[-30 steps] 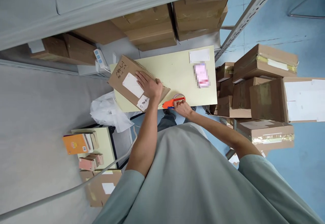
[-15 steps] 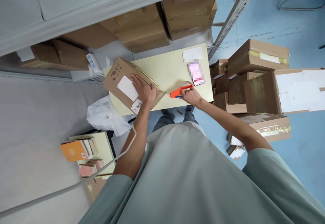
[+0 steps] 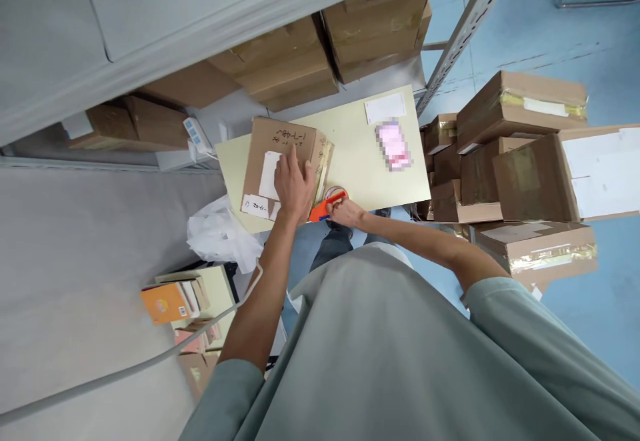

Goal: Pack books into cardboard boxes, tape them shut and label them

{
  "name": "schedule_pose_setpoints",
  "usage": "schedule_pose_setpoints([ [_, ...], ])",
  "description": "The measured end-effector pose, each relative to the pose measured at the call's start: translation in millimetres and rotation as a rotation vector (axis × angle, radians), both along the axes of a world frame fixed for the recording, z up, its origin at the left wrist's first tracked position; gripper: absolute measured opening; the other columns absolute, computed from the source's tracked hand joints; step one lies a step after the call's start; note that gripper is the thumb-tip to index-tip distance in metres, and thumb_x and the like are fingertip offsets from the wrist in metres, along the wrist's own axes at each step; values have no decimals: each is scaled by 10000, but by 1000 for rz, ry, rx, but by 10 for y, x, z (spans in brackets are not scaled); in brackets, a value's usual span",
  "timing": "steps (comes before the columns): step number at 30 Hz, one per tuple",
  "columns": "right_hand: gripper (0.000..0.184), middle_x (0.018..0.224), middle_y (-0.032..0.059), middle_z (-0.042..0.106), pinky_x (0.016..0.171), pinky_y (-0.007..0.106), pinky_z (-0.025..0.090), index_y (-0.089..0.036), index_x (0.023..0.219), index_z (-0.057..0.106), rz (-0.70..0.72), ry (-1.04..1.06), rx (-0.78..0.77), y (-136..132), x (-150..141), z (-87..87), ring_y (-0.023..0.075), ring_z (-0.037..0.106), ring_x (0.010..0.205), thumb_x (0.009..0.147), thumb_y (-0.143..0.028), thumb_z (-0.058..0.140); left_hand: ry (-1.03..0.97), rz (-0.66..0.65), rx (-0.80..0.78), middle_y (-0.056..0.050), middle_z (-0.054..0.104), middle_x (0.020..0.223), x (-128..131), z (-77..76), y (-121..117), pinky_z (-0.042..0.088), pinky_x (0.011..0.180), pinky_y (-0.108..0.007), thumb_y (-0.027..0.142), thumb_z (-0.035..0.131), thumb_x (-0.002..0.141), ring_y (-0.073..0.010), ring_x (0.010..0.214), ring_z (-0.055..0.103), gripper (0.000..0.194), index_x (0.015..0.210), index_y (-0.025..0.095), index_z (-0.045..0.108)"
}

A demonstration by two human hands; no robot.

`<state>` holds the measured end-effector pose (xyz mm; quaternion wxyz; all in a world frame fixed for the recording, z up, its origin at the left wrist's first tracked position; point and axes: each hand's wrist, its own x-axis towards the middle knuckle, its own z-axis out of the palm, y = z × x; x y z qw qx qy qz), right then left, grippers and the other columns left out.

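A brown cardboard box [image 3: 270,161] with white labels and handwriting lies on a pale yellow table [image 3: 355,154]. My left hand [image 3: 293,187] presses flat on top of the box, fingers stretched out. My right hand [image 3: 346,213] is closed around an orange tape dispenser [image 3: 327,204] holding a roll of clear tape. The dispenser sits against the box's right near edge.
A white card [image 3: 385,107] and a pink item [image 3: 394,145] lie at the table's far right. Stacked cardboard boxes [image 3: 520,154] stand on the blue floor to the right. More boxes sit on the metal shelf [image 3: 300,61] behind. A white plastic bag [image 3: 220,234] and books [image 3: 167,301] are on the left.
The box has turned on the table so its long side now runs away from me. My right hand has brought the tape dispenser left, up against the box.
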<state>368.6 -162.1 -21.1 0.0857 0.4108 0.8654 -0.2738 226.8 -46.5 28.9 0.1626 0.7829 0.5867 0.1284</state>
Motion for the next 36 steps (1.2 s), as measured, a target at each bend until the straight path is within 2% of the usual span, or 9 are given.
schedule_pose_setpoints([
  [3, 393, 1089, 272, 804, 797, 406, 534, 22, 1282, 667, -56, 27, 23, 30, -356, 22, 300, 804, 972, 1013, 46, 381, 3, -136, 3, -184, 366, 1814, 213, -36, 352, 196, 1404, -639, 553, 411, 1122, -388, 1721, 260, 692, 1707, 186, 463],
  [5, 429, 1099, 270, 799, 786, 405, 540, 29, 1288, 657, -108, 28, 39, 89, -547, 30, 291, 799, 947, 989, 78, 355, -8, -250, -24, -135, 334, 1840, 332, -71, 477, 100, 1419, -647, 541, 384, 1134, -367, 1748, 183, 642, 1669, 216, 527],
  [10, 415, 1068, 280, 802, 826, 420, 565, 54, 1300, 625, -205, 39, 14, 149, -650, -21, 293, 804, 951, 1014, 71, 324, -20, -353, -62, -140, 364, 1828, 367, -134, 437, 18, 1431, -636, 532, 410, 1130, -351, 1759, 140, 590, 1562, 197, 634],
  [16, 382, 1077, 269, 811, 895, 427, 540, 35, 1400, 564, -125, 19, -6, -176, -177, -121, 299, 813, 989, 1096, -33, 344, -63, -268, -62, -181, 450, 1772, 311, -222, 409, 58, 1435, -628, 500, 364, 1145, -337, 1763, 121, 597, 1578, 167, 604],
  [21, 404, 1068, 272, 813, 936, 432, 519, 29, 1432, 546, -100, -35, -19, -290, 314, -65, 314, 812, 989, 1164, -239, 407, -62, -217, -39, -187, 497, 1734, 317, -302, 382, 94, 1444, -576, 535, 388, 1144, -325, 1760, 141, 612, 1585, 162, 590],
  [24, 435, 1098, 288, 812, 969, 457, 502, 34, 1479, 510, -165, -133, -17, -139, 794, -32, 334, 810, 982, 1158, -246, 423, -61, -234, -51, -190, 500, 1729, 304, -292, 348, 97, 1444, -572, 533, 388, 1145, -321, 1761, 137, 613, 1588, 158, 583],
  [29, 468, 1094, 315, 806, 963, 485, 468, 60, 1445, 527, -383, -291, 50, 369, 1596, -26, 375, 790, 971, 1171, -272, 343, -65, -286, -95, -186, 510, 1726, 330, -235, 272, 91, 1441, -605, 494, 403, 1139, -320, 1762, 129, 586, 1588, 163, 582],
  [32, 508, 1085, 300, 809, 960, 451, 452, 56, 1438, 523, -412, -290, 122, 643, 1680, -40, 363, 781, 972, 1179, -343, 346, -59, -367, -131, -185, 519, 1720, 347, -184, 177, 110, 1439, -609, 468, 423, 1138, -319, 1762, 136, 554, 1572, 173, 600],
  [36, 511, 1109, 289, 808, 955, 433, 442, 49, 1442, 524, -380, -263, 138, 754, 1454, -53, 346, 771, 980, 1186, -330, 297, -55, -495, -176, -167, 536, 1711, 273, -45, 23, 172, 1433, -595, 462, 399, 1150, -317, 1751, 194, 528, 1532, 187, 639],
])
